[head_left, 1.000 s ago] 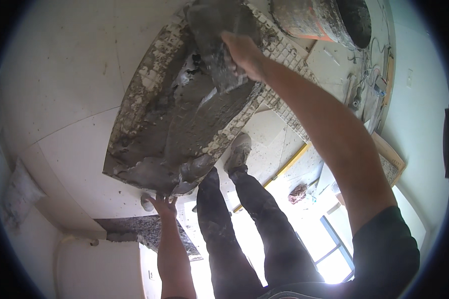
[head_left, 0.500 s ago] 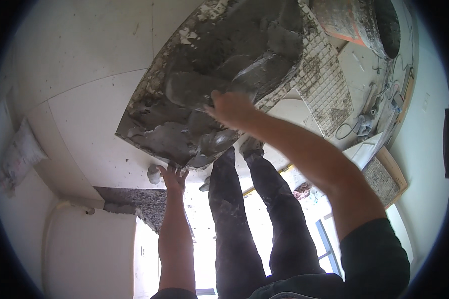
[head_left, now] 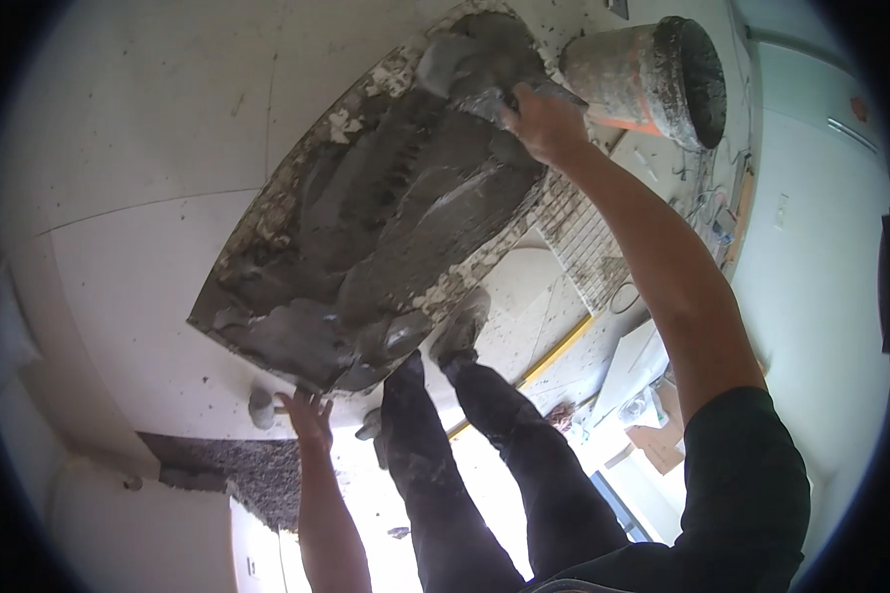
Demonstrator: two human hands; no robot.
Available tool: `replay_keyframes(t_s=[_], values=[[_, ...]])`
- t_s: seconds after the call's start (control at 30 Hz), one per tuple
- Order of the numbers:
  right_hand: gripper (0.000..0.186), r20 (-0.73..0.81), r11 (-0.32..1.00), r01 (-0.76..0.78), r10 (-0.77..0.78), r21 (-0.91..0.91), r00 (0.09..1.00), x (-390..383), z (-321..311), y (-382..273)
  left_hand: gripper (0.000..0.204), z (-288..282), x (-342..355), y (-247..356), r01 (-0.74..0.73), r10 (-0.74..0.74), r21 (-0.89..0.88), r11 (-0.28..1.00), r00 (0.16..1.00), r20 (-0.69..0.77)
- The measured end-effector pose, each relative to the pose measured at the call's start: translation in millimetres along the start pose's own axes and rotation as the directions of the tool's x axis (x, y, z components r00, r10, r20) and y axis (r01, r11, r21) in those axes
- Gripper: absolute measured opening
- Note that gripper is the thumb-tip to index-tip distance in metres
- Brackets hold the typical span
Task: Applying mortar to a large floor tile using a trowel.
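A large slab (head_left: pixel 200 314) lies in front of me, its upper face thickly coated with wet grey mortar (head_left: pixel 405 198). White blotches show along its edges. At its far right end, my right hand (head_left: pixel 552 124) is closed around the handle of a trowel (head_left: pixel 571 96). The handle is hidden in my fist and the mortar-smeared blade is hard to make out. My left hand (head_left: pixel 310 415) grips the slab's near edge by the corner, thumb out to the left and fingertips at the rim. A small grey lump (head_left: pixel 262 407) sits beside that thumb.
A mortar-crusted bucket (head_left: pixel 623 74) lies tipped on its side beyond the slab's right end. A white gridded sheet (head_left: pixel 588 252) and a yellow strip (head_left: pixel 554 353) are on the right. My legs and feet (head_left: pixel 460 331) are close to the slab's near side. Cardboard (head_left: pixel 660 435) lies lower right.
My right hand has swept the trowel away from me and to the right, leaving a smoother, partly ridged band of mortar. My left hand stays at the near edge. The view has shifted.
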State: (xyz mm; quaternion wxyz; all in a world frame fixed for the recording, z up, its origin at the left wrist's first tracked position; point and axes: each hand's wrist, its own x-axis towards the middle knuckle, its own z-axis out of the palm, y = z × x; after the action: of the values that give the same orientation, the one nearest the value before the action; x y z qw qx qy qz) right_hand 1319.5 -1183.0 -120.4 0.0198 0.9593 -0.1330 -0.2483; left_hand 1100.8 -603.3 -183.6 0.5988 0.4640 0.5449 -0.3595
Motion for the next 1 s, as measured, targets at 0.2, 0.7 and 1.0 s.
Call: replay_keyframes(t_s=[0.2,0.7,1.0], values=[[0.051,-0.092,0.979,-0.201,0.202,0.025,0.975,37.3,-11.6,64.4,0.101,-0.6,1.7,-4.2,-0.072,0.073,0.046,0.996,0.997,-0.035],[0.056,0.021,0.818,-0.440,0.466,0.371,0.884,124.1,-18.2,115.4,0.104,13.1,1.2,-6.4,-0.078,0.090,0.099,0.992,0.988,-0.126],[0.046,0.454,0.334,-0.572,0.370,0.749,0.811,68.0,-71.8,82.5,0.111,7.6,-1.3,1.3,-0.034,0.048,0.081,0.996,0.982,-0.182]])
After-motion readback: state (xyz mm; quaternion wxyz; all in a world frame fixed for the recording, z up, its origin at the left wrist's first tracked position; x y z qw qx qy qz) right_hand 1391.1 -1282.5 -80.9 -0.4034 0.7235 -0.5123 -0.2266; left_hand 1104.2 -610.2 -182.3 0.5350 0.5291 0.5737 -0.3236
